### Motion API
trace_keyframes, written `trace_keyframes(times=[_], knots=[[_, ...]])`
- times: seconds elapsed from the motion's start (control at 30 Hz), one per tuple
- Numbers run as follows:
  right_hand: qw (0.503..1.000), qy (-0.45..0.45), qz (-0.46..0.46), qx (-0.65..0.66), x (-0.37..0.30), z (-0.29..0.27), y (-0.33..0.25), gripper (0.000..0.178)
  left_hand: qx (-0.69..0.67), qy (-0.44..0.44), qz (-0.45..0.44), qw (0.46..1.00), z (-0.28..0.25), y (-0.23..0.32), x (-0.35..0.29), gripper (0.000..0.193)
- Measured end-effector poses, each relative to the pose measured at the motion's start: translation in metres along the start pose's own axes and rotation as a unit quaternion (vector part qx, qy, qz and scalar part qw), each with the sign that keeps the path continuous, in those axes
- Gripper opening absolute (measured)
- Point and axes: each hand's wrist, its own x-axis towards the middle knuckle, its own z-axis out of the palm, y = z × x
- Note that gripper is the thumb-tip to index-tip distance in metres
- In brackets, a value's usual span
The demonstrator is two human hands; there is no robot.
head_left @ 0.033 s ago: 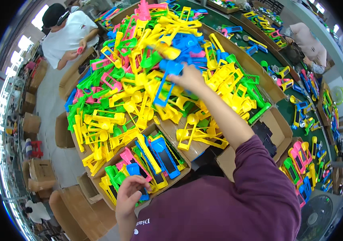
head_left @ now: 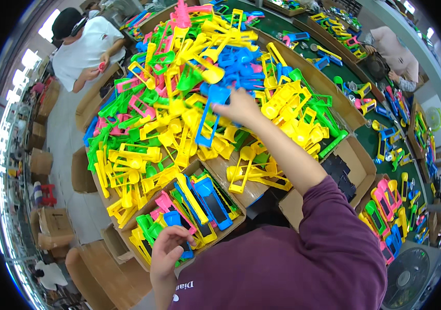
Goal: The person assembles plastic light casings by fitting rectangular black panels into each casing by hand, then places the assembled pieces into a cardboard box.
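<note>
My right hand (head_left: 241,107) reaches out over a big heap of plastic pieces and is closed on a blue plastic frame (head_left: 200,139). The frame has a long open rectangle and a wider cupped end by my fingers. Under it lie yellow plastic frames (head_left: 181,147), with more blue pieces (head_left: 238,59) just beyond my hand. Nearer to me, my left hand (head_left: 167,250) hovers at the front edge of a cardboard box (head_left: 240,219), fingers loosely curled and apart from the thumb. Inside stand colored frames fitted with dark panels, among them a blue one (head_left: 214,206).
At right, a second cardboard box (head_left: 362,155) holds black flat parts (head_left: 338,175). A fan (head_left: 407,276) stands at lower right, near more finished-looking pieces (head_left: 380,222). Two people work across the way, one at far left (head_left: 89,46), another at far right (head_left: 396,51).
The blue frame in my right hand has shifted slightly toward me, its cupped end turning a little. My left hand stays nearly still.
</note>
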Motion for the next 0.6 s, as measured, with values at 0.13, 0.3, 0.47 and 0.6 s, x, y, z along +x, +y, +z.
trace_keyframes(times=[0.13,0.3,0.47,0.6], knots=[[0.98,-0.184,-0.075,-0.027,-0.026,-0.03,0.007,0.073,-0.006,-0.013,0.006,1.0,-0.002,0.007,0.011,0.032],[0.98,-0.189,-0.014,0.067,0.008,-0.096,0.121,0.059,0.021,0.056,0.007,0.998,-0.016,0.009,0.006,0.03],[0.96,0.042,0.223,-0.166,0.004,-0.111,0.307,0.056,0.059,0.159,-0.009,0.986,-0.03,0.005,0.001,0.028],[0.932,0.038,0.305,-0.194,0.0,-0.07,0.272,0.064,0.094,0.179,-0.033,0.979,-0.023,0.002,0.005,0.02]])
